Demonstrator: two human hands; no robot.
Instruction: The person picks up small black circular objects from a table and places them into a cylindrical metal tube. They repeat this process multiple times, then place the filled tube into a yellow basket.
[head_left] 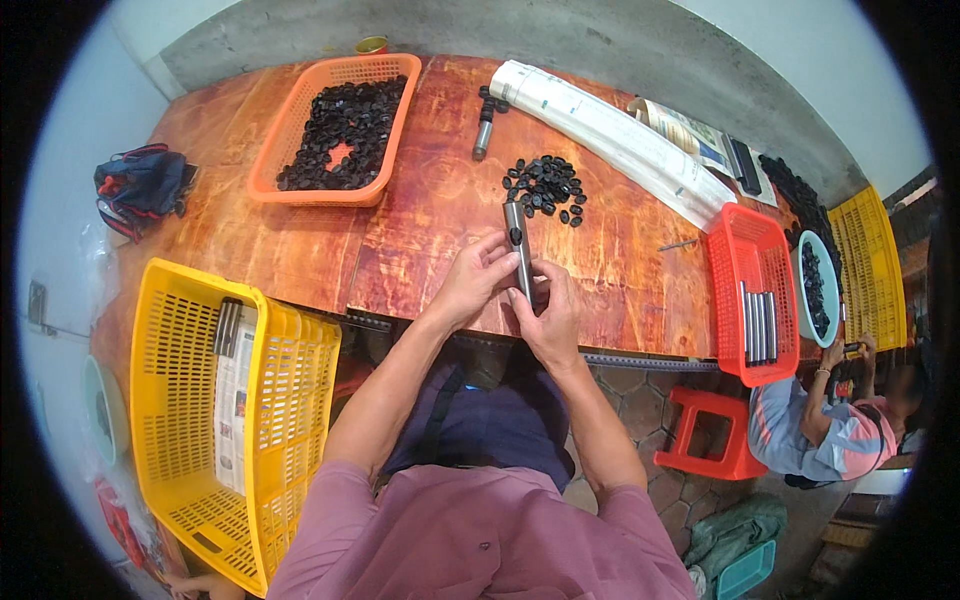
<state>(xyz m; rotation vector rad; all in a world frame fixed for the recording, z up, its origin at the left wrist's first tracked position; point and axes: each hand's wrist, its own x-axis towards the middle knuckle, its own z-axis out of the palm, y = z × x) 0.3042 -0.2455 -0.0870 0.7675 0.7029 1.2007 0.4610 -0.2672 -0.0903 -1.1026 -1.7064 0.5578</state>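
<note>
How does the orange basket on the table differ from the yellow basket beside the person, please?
The orange basket is shallow and lies on the table; the yellow basket is deeper and sits below the table edge. The orange basket holds small black parts; the yellow basket holds printed paper. Both are perforated plastic.

At frame centre we see a smooth metal tube (518,250) with a dull sheen, held between our left hand (472,283) and right hand (548,315). The bench (420,220) is reddish wood, varnished and glossy, its grain plain. The small black pieces (545,185) above look like matt plastic. The orange basket (335,125) at upper left and the yellow crate (225,420) at lower left are perforated moulded plastic. At upper right lies a smooth white roll (620,130).
</note>
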